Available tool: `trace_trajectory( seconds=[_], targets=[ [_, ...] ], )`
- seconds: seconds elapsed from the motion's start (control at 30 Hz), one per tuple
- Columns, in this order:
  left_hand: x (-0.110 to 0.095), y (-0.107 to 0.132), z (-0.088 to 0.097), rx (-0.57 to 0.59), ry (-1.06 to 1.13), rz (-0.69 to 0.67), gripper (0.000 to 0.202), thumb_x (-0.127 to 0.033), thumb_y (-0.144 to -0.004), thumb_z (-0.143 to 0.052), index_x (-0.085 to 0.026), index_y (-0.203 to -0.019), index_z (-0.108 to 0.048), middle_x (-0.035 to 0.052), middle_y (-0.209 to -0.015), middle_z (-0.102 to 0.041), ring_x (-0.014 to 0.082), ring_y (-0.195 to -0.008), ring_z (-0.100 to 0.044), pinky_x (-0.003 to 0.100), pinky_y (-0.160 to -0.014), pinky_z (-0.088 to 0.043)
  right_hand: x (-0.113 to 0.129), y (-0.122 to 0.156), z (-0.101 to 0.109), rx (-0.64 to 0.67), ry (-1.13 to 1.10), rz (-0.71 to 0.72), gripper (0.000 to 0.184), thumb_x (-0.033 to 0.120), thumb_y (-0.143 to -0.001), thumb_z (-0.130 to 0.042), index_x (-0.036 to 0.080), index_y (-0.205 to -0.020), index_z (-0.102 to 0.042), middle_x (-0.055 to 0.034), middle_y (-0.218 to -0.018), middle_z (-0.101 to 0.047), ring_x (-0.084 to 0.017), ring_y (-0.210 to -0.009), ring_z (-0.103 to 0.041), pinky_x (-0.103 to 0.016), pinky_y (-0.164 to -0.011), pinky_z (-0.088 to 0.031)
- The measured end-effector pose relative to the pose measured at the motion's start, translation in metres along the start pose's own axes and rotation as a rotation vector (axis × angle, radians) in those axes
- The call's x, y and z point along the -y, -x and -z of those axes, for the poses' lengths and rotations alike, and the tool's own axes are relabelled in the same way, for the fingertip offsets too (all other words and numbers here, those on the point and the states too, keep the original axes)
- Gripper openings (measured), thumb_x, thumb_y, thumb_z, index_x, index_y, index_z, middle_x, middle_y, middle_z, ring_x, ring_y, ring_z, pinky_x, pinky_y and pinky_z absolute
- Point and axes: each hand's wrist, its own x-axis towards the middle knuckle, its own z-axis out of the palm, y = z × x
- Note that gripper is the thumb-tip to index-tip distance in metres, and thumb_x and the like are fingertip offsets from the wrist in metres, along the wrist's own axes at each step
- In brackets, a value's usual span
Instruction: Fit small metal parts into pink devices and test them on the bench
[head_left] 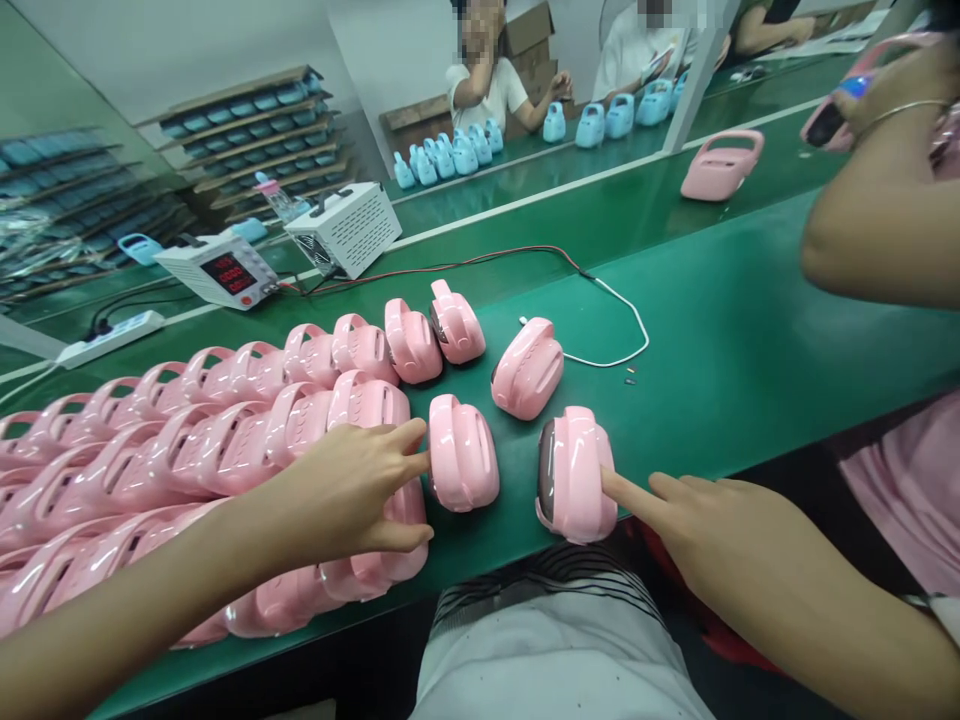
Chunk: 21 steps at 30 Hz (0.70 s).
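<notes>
My left hand [367,485] has its fingers spread and reaches over the ends of the rows of glossy pink handled devices [247,440]. Its fingertips are beside a single pink device [465,455]; whether they touch it is unclear. With its index finger stretched out, my right hand [697,520] touches the side of another pink device [576,475], which has a dark front panel and stands near the table edge. The other right fingers are partly curled, with nothing visible in them. A further pink device [528,368] stands tilted just behind these two.
A power supply [225,272] with a red display stands at the back left, beside a second white box [349,230]. A red-and-white cable [637,320] curves over the green table [720,390]. Co-workers sit opposite near blue devices [450,155]; another person's arm [885,220] is at right.
</notes>
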Motion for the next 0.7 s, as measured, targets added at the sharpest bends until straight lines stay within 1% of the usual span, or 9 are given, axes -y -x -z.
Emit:
trace_trajectory(
  seconds=[0.1,0.23,0.3,0.4,0.47,0.63,0.7],
  targets=[
    [0.000,0.000,0.000,0.086,-0.029,0.004,0.016,-0.030,-0.069,-0.055,-0.023,-0.082,-0.062,0.0011,-0.082,-0.053,0.0154,-0.060,-0.048,0.030,-0.050,-0.024,-0.001,0.000,-0.004,-0.034,-0.009,-0.002,0.075,-0.003,-0.051,-0.050,0.029,-0.118,-0.040,0.0063,-0.057,-0.054,-0.018,-0.045,-0.054,-0.031,-0.047,-0.017],
    [0.002,0.000,-0.001,0.124,-0.029,0.046,0.015,-0.026,-0.066,-0.052,-0.024,-0.079,-0.059,0.0003,-0.080,-0.051,0.0156,-0.059,-0.047,0.030,-0.050,-0.024,-0.003,0.001,-0.007,-0.037,-0.035,0.005,0.074,-0.002,-0.052,-0.052,0.030,-0.118,-0.039,0.0057,-0.059,-0.054,-0.018,-0.044,-0.053,-0.030,-0.047,-0.016],
    [0.002,0.000,-0.001,0.133,-0.031,0.046,0.018,-0.024,-0.065,-0.049,-0.025,-0.080,-0.060,0.0001,-0.080,-0.051,0.0160,-0.059,-0.047,0.030,-0.050,-0.024,-0.004,0.000,-0.008,-0.031,-0.051,0.008,0.074,-0.002,-0.053,-0.051,0.030,-0.118,-0.039,0.0056,-0.060,-0.055,-0.018,-0.044,-0.053,-0.030,-0.047,-0.015],
    [0.001,-0.002,0.000,0.123,-0.037,0.018,0.028,-0.020,-0.064,-0.046,-0.027,-0.087,-0.061,0.0003,-0.086,-0.053,0.0169,-0.063,-0.049,0.030,-0.051,-0.025,-0.004,0.000,-0.009,-0.031,-0.061,-0.003,0.073,-0.002,-0.055,-0.050,0.031,-0.119,-0.039,0.0055,-0.059,-0.054,-0.018,-0.045,-0.053,-0.030,-0.048,-0.016],
    [-0.001,-0.003,0.001,0.110,-0.047,-0.004,0.031,-0.019,-0.063,-0.046,-0.026,-0.089,-0.061,0.0006,-0.088,-0.053,0.0167,-0.063,-0.049,0.030,-0.050,-0.025,-0.004,0.000,-0.009,-0.028,-0.073,-0.001,0.071,-0.002,-0.055,-0.050,0.031,-0.117,-0.040,0.0055,-0.058,-0.053,-0.017,-0.045,-0.053,-0.030,-0.048,-0.016],
    [-0.001,-0.003,-0.002,0.000,-0.090,-0.037,0.028,-0.018,-0.062,-0.047,-0.025,-0.084,-0.062,0.0012,-0.086,-0.052,0.0131,-0.053,-0.036,0.030,-0.048,-0.021,-0.005,0.001,-0.011,-0.033,-0.082,0.002,0.069,-0.002,-0.057,-0.049,0.030,-0.118,-0.040,0.0052,-0.059,-0.053,-0.018,-0.045,-0.053,-0.031,-0.048,-0.016],
    [0.000,-0.002,-0.003,-0.013,-0.094,-0.047,0.026,-0.016,-0.061,-0.048,-0.024,-0.083,-0.062,0.0017,-0.085,-0.051,0.0124,-0.053,-0.035,0.029,-0.048,-0.021,-0.005,0.001,-0.012,-0.038,-0.076,0.005,0.071,-0.002,-0.057,-0.049,0.031,-0.119,-0.039,0.0054,-0.058,-0.053,-0.018,-0.044,-0.053,-0.031,-0.048,-0.015]
  ],
)
